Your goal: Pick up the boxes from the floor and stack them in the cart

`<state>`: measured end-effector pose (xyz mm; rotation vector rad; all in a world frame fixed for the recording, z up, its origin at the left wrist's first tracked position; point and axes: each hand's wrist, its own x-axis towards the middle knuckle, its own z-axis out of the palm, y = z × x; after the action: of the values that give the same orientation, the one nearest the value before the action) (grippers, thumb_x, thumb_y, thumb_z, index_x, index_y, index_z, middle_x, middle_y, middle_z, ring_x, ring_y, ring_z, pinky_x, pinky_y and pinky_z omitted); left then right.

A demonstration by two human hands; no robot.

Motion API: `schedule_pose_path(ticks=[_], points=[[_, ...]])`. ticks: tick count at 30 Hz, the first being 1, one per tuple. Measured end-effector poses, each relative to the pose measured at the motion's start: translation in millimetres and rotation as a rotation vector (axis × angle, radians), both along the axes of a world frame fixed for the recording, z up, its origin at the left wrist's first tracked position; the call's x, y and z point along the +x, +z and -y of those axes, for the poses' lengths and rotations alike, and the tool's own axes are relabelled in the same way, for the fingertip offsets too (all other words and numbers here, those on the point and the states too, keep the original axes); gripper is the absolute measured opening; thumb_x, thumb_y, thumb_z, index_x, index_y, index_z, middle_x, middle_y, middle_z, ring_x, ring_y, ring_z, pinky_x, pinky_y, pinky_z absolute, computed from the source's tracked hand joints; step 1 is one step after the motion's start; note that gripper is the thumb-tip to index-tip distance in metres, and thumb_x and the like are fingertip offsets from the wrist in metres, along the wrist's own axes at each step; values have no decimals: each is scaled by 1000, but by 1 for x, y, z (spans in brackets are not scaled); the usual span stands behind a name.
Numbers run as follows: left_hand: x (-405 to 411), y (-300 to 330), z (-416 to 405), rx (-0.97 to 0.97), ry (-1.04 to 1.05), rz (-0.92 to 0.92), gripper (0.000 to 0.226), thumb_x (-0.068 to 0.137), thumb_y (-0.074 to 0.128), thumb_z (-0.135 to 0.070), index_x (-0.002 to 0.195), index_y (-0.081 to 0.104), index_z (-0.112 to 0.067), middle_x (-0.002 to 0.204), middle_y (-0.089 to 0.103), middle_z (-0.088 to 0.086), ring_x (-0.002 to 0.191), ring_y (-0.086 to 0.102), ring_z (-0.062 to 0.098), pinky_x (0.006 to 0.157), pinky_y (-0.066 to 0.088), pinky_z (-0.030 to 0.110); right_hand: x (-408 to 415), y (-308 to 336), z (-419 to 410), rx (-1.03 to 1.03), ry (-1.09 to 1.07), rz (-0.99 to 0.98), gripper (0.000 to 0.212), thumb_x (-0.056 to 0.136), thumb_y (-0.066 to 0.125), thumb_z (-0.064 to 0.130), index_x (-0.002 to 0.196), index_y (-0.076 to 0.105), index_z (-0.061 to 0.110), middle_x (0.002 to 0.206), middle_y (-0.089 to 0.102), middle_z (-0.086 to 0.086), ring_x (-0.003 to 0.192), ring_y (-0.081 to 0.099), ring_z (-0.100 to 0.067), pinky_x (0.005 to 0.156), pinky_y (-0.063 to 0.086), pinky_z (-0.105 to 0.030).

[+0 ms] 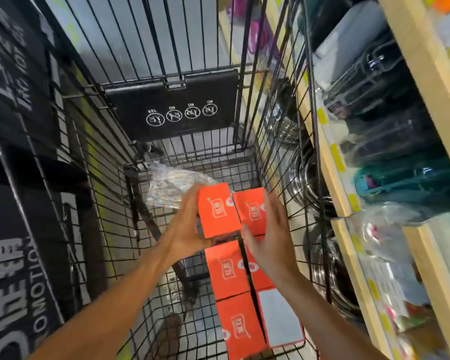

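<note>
Gripping one orange box apiece, we held the pair side by side inside the black wire cart (276,178). Our left hand (185,224) wrapped its fingers around the left edge of the left-hand box (217,210), pinching it firmly. Our right hand (268,237) lay against the right side of the right-hand box (251,211), thumb at its lower corner and fingers along its far edge; how tightly it pressed we could not tell. The two boxes touched along their inner edges and sat above the cart's floor.

Lower in the cart, nearer to us, more orange boxes (229,271) lay stacked along its right wall, one showing a pale blank face (281,318). Toward the cart's far end, just beyond our left hand, rested a crinkled clear plastic bag (166,188). On the cart's folded child-seat flap (172,110) were four round warning symbols. Right of the cart stood wooden shelves (426,81) of blurred goods.
</note>
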<state>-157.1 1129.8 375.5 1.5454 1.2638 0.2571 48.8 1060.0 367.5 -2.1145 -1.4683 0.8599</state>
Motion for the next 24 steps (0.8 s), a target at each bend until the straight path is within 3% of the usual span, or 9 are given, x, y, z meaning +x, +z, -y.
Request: schedule_pose_path(ticks=[3,4,6,9,11,15,18,20,24], points=[[11,-25,15,-178,-71,-45,126,69,88,-31,155,-3,-35,164,-6,-12,152,-4,5,123,15,31,3,-1,6,-1,7,-37,83,92,65,30,161,19,23,164,22,-2,153,20,-15,123,26,-36],[13,-29,16,-211,-60,-45,123,72,86,-34,156,-4,-34,164,-9,-11,152,-9,10,123,13,35,4,-1,8,-7,13,-46,82,93,64,29,161,19,24,165,21,-2,154,18,-15,124,24,-35],[12,-31,14,-227,-31,27,107,77,81,-43,155,8,-39,166,5,-6,154,1,20,122,21,44,4,-1,10,-19,23,-57,79,94,62,30,161,20,23,165,22,-1,154,17,-14,124,23,-38],[4,-17,13,-183,-90,-75,104,86,73,-43,158,-1,-35,164,-9,-13,152,-11,10,122,7,34,2,10,10,-12,45,-44,74,96,58,35,159,22,24,164,24,-1,153,21,-16,123,28,-43],[-3,1,12,-115,-105,-154,102,88,69,-45,158,-4,-36,165,-12,-12,151,-11,7,121,7,32,0,22,6,-29,47,-44,73,95,57,37,159,23,25,164,25,1,152,24,-17,121,30,-44],[-18,67,-1,-7,-155,-191,83,93,62,-48,158,13,-30,164,16,-2,151,11,15,118,13,28,-8,73,-8,-26,41,-50,67,97,60,39,157,33,24,161,33,3,150,29,-14,122,30,-42],[-29,119,-14,126,-262,-215,87,85,56,-62,157,19,-28,159,27,0,147,24,17,116,19,25,-15,123,-17,-13,81,-15,63,97,63,34,154,40,19,156,42,1,146,35,-16,120,30,-33],[-30,163,-21,234,-356,-209,85,85,55,-58,156,26,-21,157,34,2,146,29,19,115,18,22,-17,162,-16,-2,105,28,61,97,62,36,152,41,20,155,43,2,144,37,-17,117,26,-26],[-24,245,-32,426,-493,-129,77,82,55,-51,148,42,-15,147,47,3,136,42,20,115,33,35,-20,236,1,-17,40,109,65,97,60,45,155,38,26,159,37,4,146,32,-14,117,24,-26]])
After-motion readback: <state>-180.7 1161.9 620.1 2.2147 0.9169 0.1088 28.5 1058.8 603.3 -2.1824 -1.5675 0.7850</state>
